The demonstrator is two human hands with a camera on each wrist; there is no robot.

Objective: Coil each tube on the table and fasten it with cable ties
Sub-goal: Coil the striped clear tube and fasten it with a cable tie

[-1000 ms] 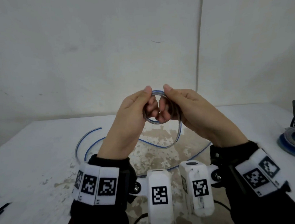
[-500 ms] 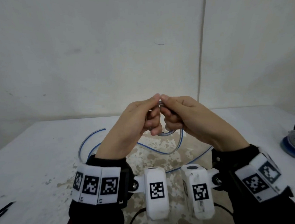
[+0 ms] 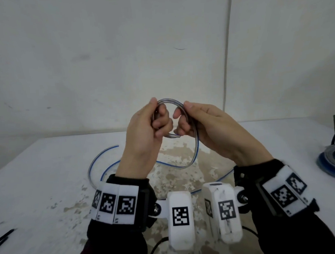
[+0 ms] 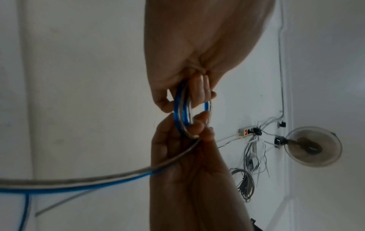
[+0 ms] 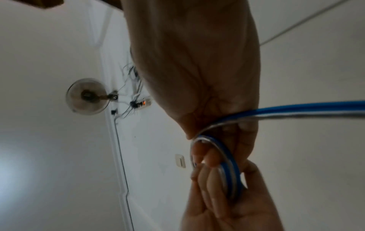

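A clear tube with a blue stripe is partly wound into a small coil held up above the table. My left hand grips the coil's left side, thumb on top and fingers curled through the ring. My right hand grips the right side the same way. From the coil the free tube hangs down and trails over the table in loose loops to an end at the left. The wrist views show the coil with about three turns between both hands' fingers.
A finished blue and clear coil with a black cable tie standing up lies at the right table edge. Black cable ties lie at the front left edge. A plain wall stands behind the table.
Both hands dipped and closed together half a second ago, then rose and parted again. The coil shows as an open ring once more, with more tube wound on.
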